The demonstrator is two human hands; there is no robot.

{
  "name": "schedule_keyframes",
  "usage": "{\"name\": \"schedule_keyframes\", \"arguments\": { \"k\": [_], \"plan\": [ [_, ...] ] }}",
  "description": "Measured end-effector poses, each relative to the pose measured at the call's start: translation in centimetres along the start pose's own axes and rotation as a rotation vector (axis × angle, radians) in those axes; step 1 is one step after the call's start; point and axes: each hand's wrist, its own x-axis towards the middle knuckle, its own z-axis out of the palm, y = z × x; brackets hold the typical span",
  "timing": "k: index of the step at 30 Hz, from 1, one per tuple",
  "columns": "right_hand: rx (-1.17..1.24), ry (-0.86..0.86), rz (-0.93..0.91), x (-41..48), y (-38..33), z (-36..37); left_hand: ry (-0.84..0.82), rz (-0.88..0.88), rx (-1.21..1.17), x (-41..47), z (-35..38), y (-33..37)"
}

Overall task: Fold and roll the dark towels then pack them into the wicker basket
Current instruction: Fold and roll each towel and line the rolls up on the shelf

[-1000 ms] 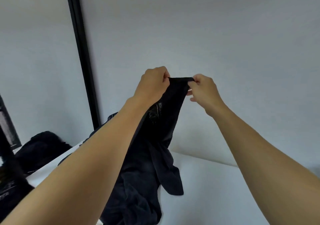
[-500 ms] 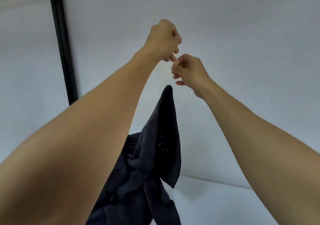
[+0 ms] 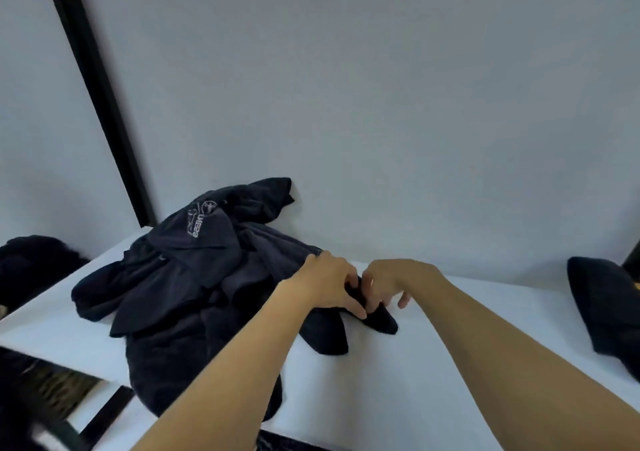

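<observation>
A heap of dark towels (image 3: 194, 277) lies crumpled on the white table (image 3: 433, 364), against the wall. One towel on top shows a pale printed logo. My left hand (image 3: 327, 286) and my right hand (image 3: 398, 282) meet at the heap's right edge. Both pinch a corner of a dark towel (image 3: 381, 319) that pokes out flat onto the table. Two of my right hand's fingers stick out loose. No wicker basket can be made out clearly.
Another dark folded cloth (image 3: 606, 308) lies at the table's right edge. A black frame (image 3: 97, 104) runs up the wall at the left, with a mirror beside it reflecting dark cloth (image 3: 31, 267). Below the table's left edge is a blurred brownish shape (image 3: 52, 388).
A second ago both hands held a towel's edge up in the air. Half a second ago it hung loose below them. Now both hands are down at the heap, pinching a corner.
</observation>
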Motion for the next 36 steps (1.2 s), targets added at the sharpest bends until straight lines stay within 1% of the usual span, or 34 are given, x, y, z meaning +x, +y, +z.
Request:
{"name": "schedule_keyframes", "arguments": {
  "k": [1,2,4,6,8,10,11,12,14,15,16,18,21,24,27,29,31,36],
  "plan": [
    [-0.039,-0.025,0.008,0.0,0.4,0.6,0.007,0.025,0.096,0.2,0.8,0.5],
    [-0.078,-0.01,-0.009,0.1,0.7,1.2,0.018,0.034,0.186,0.6,1.5,0.8],
    [-0.116,0.089,-0.077,0.2,0.9,2.4,0.05,0.059,0.314,1.2,2.6,1.2],
    [-0.034,0.164,-0.129,0.3,1.3,2.9,0.074,0.078,0.345,1.6,3.3,1.3],
    [0.087,0.227,-0.168,-0.3,1.6,2.0,0.097,0.08,0.29,1.7,2.9,1.6],
    [0.216,0.344,-0.215,-1.4,1.4,-0.1,0.165,0.041,0.119,1.7,1.0,1.9],
    [0.313,0.427,-0.25,-2.1,1.1,-1.6,0.228,0.025,0.013,1.7,-0.7,2.1],
    [0.44,0.511,-0.293,-3.1,0.5,-3.2,0.311,0.017,-0.075,1.9,-2.8,2.2],
    [0.728,0.628,-0.414,-5.3,-0.7,-6.7,0.521,0.034,-0.172,2.3,-7.9,2.6],
    [0.828,0.654,-0.492,-6.4,-1.3,-8.4,0.621,0.056,-0.209,2.4,-10.8,2.9],
    [0.878,0.66,-0.574,-7.4,-1.9,-10.0,0.703,0.077,-0.247,2.4,-13.7,3.2],
    [0.833,0.702,-0.653,-8.9,-3.6,-12.5,0.813,0.101,-0.282,2.2,-19.4,3.9],
    [0.701,0.842,-0.659,-9.3,-6.9,-14.7,0.915,0.12,-0.279,1.4,-26.1,4.5],
    [0.578,0.927,-0.607,-8.3,-9.6,-15.6,1.027,0.137,-0.306,-0.1,-30.8,4.7],
    [0.506,0.994,-0.543,-7.4,-10.0,-16.2,1.149,0.084,-0.337,-1.8,-35.1,3.8],
    [0.556,1.069,-0.529,-7.5,-9.2,-17.4,1.226,0.043,-0.419,-3.0,-37.7,2.6],
    [0.662,1.139,-0.57,-8.7,-8.0,-19.4,1.286,0.013,-0.496,-4.3,-39.8,1.5],
    [0.859,1.187,-0.698,-14.5,-5.2,-26.0,1.328,0.015,-0.668,-5.7,-42.9,0.4]
  ]
}}
